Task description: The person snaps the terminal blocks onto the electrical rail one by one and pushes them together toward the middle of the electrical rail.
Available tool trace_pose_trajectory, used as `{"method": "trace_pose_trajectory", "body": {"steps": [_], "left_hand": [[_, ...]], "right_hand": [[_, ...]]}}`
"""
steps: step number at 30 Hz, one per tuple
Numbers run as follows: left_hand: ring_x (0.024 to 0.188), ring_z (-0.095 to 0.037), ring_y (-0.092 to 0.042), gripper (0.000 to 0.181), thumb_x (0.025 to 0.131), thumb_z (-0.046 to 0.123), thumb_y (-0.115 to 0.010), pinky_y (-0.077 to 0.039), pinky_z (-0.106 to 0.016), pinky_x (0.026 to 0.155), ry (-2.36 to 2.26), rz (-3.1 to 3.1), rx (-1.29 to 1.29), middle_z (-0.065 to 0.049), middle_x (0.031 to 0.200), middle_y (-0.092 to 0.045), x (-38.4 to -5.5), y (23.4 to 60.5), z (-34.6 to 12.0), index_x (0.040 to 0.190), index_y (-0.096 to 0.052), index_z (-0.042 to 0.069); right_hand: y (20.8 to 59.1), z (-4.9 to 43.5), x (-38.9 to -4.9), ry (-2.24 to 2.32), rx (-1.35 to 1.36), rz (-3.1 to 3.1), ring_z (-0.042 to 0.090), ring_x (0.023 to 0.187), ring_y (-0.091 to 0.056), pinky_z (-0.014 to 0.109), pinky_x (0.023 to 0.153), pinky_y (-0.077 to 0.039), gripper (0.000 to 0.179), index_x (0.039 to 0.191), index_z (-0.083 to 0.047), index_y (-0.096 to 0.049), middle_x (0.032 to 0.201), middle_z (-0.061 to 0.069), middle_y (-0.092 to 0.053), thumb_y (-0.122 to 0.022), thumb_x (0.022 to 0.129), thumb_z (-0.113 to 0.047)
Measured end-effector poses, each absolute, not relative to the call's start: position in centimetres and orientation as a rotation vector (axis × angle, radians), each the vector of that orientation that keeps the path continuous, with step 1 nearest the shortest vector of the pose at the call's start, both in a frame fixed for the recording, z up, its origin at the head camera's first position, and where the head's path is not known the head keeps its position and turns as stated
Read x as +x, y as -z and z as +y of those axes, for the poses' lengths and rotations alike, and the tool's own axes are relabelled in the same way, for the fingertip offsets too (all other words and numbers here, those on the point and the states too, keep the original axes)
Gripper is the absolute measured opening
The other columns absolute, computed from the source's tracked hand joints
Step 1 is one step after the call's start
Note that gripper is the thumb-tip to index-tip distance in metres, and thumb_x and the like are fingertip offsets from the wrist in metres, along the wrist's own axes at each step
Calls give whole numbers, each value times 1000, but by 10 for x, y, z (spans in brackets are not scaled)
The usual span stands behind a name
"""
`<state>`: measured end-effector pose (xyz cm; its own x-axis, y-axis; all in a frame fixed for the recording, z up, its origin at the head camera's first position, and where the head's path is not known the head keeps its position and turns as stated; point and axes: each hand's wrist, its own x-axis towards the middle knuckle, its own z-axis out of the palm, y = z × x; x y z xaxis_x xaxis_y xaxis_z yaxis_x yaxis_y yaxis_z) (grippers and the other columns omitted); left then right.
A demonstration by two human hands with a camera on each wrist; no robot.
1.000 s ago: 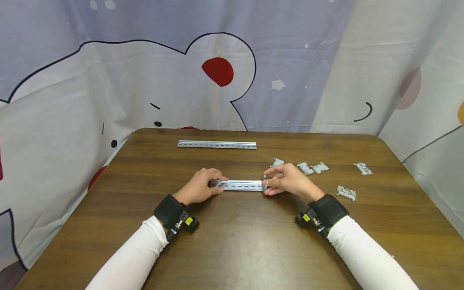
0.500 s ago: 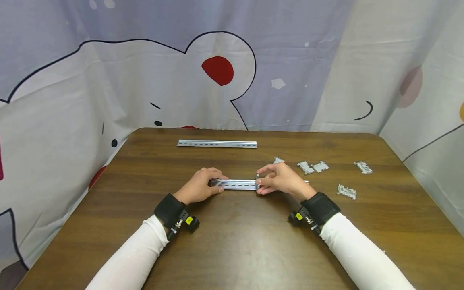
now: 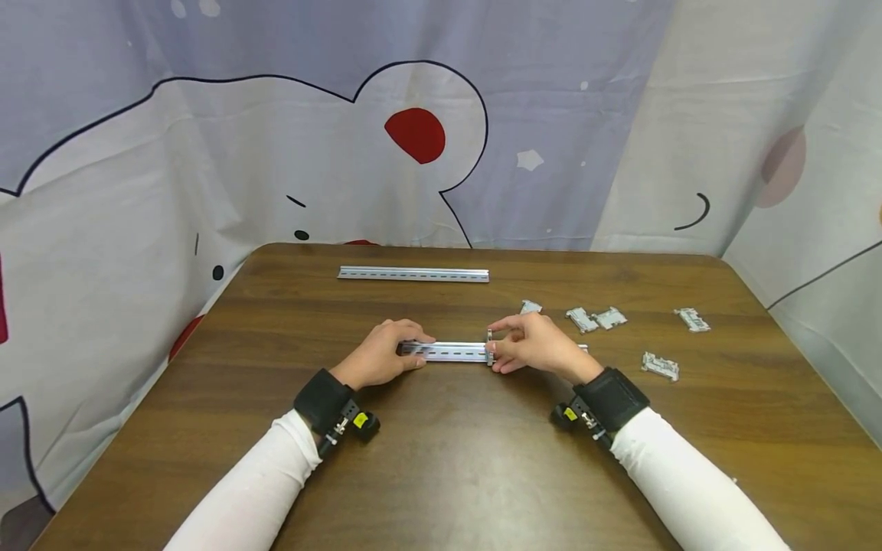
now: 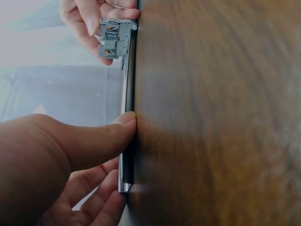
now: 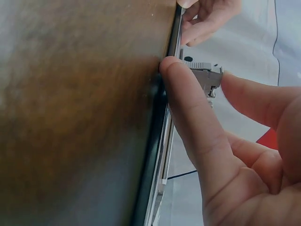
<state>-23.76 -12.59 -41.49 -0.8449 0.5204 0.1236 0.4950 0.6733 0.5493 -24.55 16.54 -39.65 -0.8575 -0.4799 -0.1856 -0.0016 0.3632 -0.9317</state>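
A slotted metal DIN rail lies crosswise on the table. My left hand grips its left end, thumb on the near edge and fingers on the far one, as the left wrist view shows. Partway along the rail, my right hand pinches a grey DIN-rail terminal block between thumb and fingers. The block stands upright across the rail, its foot right at the rail's edges. In the right wrist view, one finger reaches down to the rail beside the block. The right hand hides part of the rail, whose right end shows behind it.
A second DIN rail lies near the table's back edge. Several loose grey terminal blocks lie to the right, among them one block beyond my right wrist and another farther back. A patterned curtain hangs behind the table.
My right hand has shifted a little left along the rail with the terminal block, then stayed nearly still over the last half second. The left hand holds its place.
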Motion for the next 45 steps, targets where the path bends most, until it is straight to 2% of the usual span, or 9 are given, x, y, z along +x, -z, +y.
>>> {"method": "trace_pose_trajectory", "body": {"steps": [13,19,24,30,36,45], "left_hand": [[110,-26,-52,35,86,16,-75,-40,-45,94,-910,2838,858,-5,122,-63,-239,416,-126,120,-71,14],[112,-28,-51,35,87,17,-75,-41,-46,94,-909,2830,856,-7,125,-61,-240,416,-124,121,-70,14],[111,-28,-52,35,87,16,-74,-41,-47,93,-899,2833,893,-8,124,-62,-239,418,-123,122,-70,14],[114,-30,-51,37,87,16,-74,-41,-48,94,-888,2809,876,-10,127,-60,-237,408,-122,123,-69,12],[113,-30,-51,36,87,16,-74,-42,-46,93,-867,2833,873,-9,127,-61,-240,398,-121,123,-69,12],[111,-29,-52,36,87,15,-74,-41,-45,93,-886,2814,906,-10,126,-61,-237,398,-110,122,-69,10]], "right_hand": [[391,172,-245,1456,-422,2298,34,80,-72,42,71,-58,32,120,5,-61,92,23,-70,-65,94,-13],[383,188,-248,1365,-484,2451,33,77,-72,42,68,-58,32,118,4,-64,87,19,-72,-65,94,-17],[379,206,-252,1199,-483,2699,28,75,-71,37,63,-57,32,115,0,-67,86,15,-73,-67,93,-23],[373,230,-257,898,-424,3019,23,83,-69,36,69,-54,31,112,-1,-69,93,9,-74,-66,92,-24],[363,249,-261,851,-351,3079,27,85,-69,43,74,-54,33,114,1,-68,94,13,-74,-65,93,-25],[362,274,-258,734,-230,3092,33,92,-66,46,77,-52,37,118,4,-65,98,18,-72,-64,93,-23]]}}
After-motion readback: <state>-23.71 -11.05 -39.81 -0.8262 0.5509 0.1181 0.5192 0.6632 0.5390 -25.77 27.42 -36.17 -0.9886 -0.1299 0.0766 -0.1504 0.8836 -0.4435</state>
